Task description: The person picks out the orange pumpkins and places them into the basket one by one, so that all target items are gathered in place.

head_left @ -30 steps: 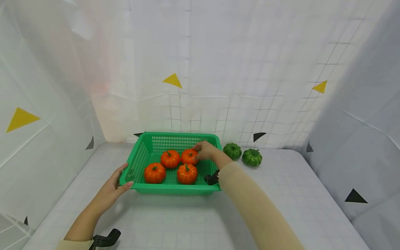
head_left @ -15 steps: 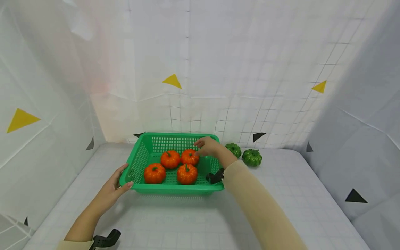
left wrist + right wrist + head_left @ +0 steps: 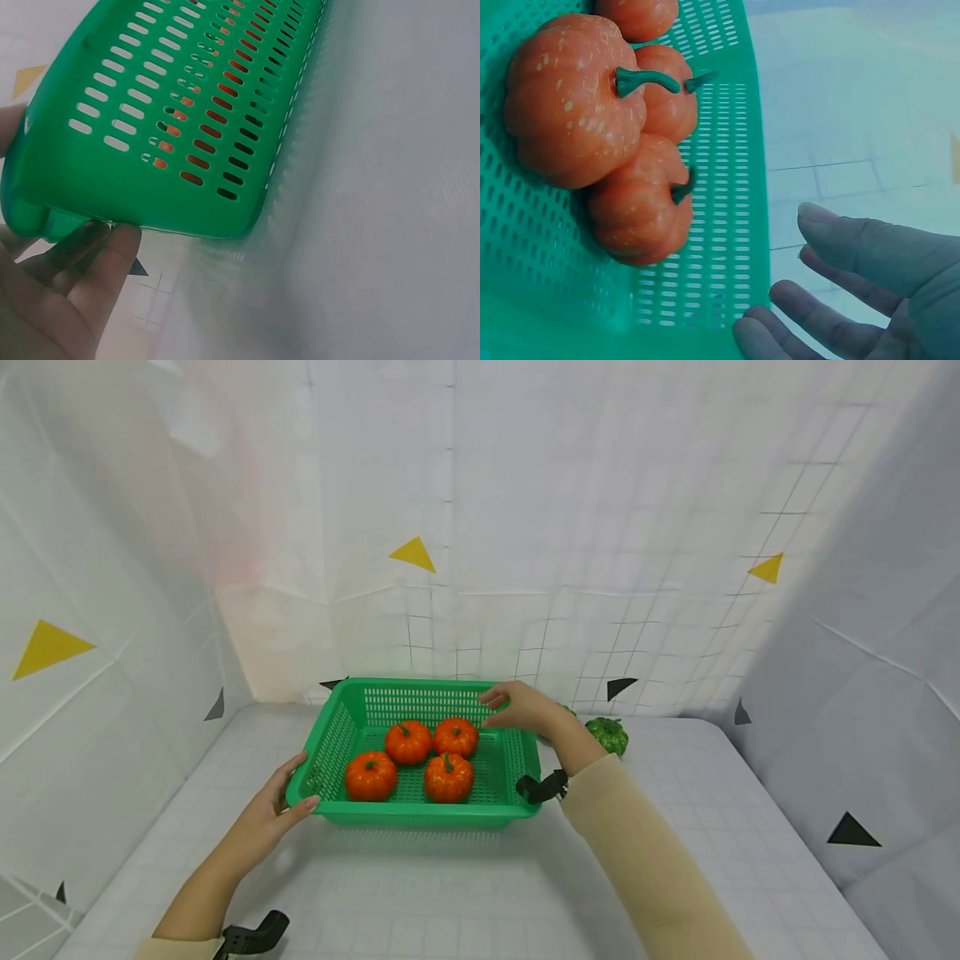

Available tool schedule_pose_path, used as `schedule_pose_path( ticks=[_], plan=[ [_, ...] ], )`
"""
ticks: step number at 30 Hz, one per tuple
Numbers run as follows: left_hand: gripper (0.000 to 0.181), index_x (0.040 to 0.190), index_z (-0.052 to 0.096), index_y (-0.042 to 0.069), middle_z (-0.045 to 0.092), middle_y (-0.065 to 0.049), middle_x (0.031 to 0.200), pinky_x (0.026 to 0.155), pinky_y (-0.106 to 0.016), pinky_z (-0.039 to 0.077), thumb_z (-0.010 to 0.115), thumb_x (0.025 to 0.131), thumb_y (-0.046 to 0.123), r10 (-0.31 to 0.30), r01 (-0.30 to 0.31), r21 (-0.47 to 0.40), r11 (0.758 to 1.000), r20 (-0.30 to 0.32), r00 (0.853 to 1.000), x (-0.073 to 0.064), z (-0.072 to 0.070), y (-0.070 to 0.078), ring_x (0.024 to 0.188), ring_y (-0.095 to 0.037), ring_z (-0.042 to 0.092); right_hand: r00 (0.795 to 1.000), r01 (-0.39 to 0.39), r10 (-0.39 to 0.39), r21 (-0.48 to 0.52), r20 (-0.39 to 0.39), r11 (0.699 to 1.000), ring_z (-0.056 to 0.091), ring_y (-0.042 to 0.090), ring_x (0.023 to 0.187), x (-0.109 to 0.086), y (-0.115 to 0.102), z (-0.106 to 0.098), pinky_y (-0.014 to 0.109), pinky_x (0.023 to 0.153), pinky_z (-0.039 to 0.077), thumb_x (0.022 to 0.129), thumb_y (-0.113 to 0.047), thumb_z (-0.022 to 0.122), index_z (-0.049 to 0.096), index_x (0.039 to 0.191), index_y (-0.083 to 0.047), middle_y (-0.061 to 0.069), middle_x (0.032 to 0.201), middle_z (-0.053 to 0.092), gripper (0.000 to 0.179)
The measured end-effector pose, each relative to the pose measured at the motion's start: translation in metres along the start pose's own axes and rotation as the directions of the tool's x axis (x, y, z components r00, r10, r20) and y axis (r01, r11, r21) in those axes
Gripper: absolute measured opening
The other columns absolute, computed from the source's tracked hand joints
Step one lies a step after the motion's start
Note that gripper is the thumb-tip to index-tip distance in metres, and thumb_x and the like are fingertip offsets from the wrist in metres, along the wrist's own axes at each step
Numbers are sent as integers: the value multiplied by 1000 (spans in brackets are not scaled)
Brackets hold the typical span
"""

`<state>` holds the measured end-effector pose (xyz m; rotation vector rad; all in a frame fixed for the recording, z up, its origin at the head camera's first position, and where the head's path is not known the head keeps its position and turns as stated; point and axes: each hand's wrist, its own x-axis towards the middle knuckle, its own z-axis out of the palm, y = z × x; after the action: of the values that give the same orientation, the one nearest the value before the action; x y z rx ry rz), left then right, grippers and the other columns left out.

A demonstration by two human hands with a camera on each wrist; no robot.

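A green plastic basket stands on the table, holding several orange pumpkins. At its front left corner my left hand grips the rim, thumb over the front edge and fingers along the side. In the left wrist view the fingers reach under the rim. My right hand is above the back right corner of the basket, fingers spread and nothing held. In the right wrist view a pumpkin with a green stem lies apart from its fingertips.
Two green pumpkins are on the table to the right of the basket; one green pumpkin shows, the other is mostly behind my right hand. A white sheet wall with yellow and black triangles closes off the back and sides.
My right hand has let go of the back right pumpkin and moved up and to the right, now covering most of one green pumpkin. The left hand has stayed put.
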<state>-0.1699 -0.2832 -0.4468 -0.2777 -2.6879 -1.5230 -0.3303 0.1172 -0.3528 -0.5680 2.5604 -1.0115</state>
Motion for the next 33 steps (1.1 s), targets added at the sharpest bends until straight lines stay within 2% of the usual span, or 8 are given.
schedule_pose_path(
  ticks=[9,16,22,24,26,29,33],
  plan=[
    [78,161,12,10,21,-31,159,90,-14,40,61,102,25,-12,12,20,1000,2,1000,-1,-1,1,137,-43,38,998,43,-44,-35,-36,998,57,31,121,-29,2,-4,48,98,47,94,-24,72,59,138,-13,15,136,57,47],
    [78,161,12,10,19,-30,160,98,-33,44,60,102,25,-15,15,37,999,1,1000,-2,-1,2,138,-44,37,997,68,-68,-5,-44,998,60,32,118,-46,10,-3,45,93,51,94,-24,72,59,137,-11,13,132,59,46],
    [78,161,12,9,19,-31,160,92,-18,41,60,102,24,-9,9,32,999,2,1000,-3,-1,2,138,-45,37,991,107,-106,5,-84,994,60,32,117,-61,20,-1,44,90,52,97,-21,69,60,135,-7,13,132,60,42],
    [78,161,12,9,20,-31,159,94,-24,44,60,102,24,-6,6,38,999,2,1000,-3,-1,2,137,-45,38,989,111,-110,6,-99,994,59,31,117,-67,24,0,43,91,52,97,-22,69,60,135,-6,13,134,59,43],
    [78,161,12,9,21,-32,158,97,-37,46,60,102,24,-6,6,44,999,1,1000,-3,0,3,136,-45,39,987,115,-113,13,-115,993,58,31,118,-73,29,1,44,92,52,97,-24,69,59,136,-6,13,136,58,44],
    [78,161,11,9,21,-33,158,100,-53,43,60,102,25,-7,7,49,999,-2,1000,-2,1,3,136,-46,39,985,107,-103,15,-139,994,57,33,120,-83,35,2,46,92,51,97,-26,68,58,138,-5,14,138,57,47],
    [79,161,11,9,20,-32,159,100,-56,40,60,102,25,-11,11,45,999,-1,1000,-1,0,3,137,-45,38,978,104,-99,16,-183,994,55,38,121,-91,45,4,48,91,51,98,-27,66,58,136,-5,17,137,57,45]
  ],
)
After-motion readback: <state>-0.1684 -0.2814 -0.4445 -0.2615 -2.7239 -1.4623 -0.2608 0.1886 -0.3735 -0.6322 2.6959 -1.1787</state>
